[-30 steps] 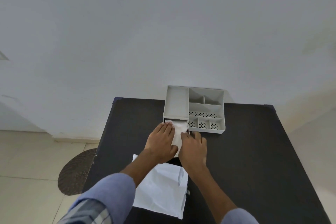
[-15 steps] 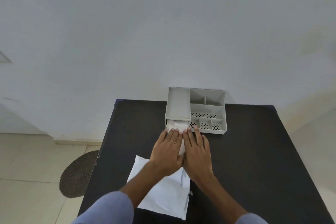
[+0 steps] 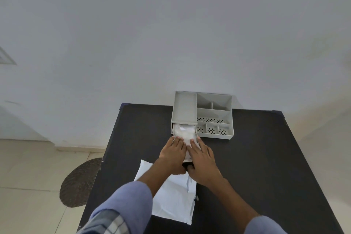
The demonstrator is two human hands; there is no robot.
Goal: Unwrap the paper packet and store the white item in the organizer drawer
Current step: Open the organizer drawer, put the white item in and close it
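White item (image 3: 185, 132), crumpled and soft-looking, lying in the pulled-out drawer (image 3: 173, 131) at the front left of the grey organizer (image 3: 214, 115); its near part is covered by the hands. Left hand (image 3: 173, 155) and right hand (image 3: 202, 157), side by side and palms down, fingers extended flat on the item and the drawer's front end; neither grip is closed around anything, both press with open fingers. The organizer stands at the far edge of the black bench (image 3: 256, 157), against the wall (image 3: 171, 34), with open divided compartments to the right of the drawer. Unfolded white paper (image 3: 173, 201) lies flat on the bench under the forearms, near the body. Blue sleeves (image 3: 127, 203) cover both arms. A dark round mat (image 3: 79, 182) lies on the tiled floor to the left.
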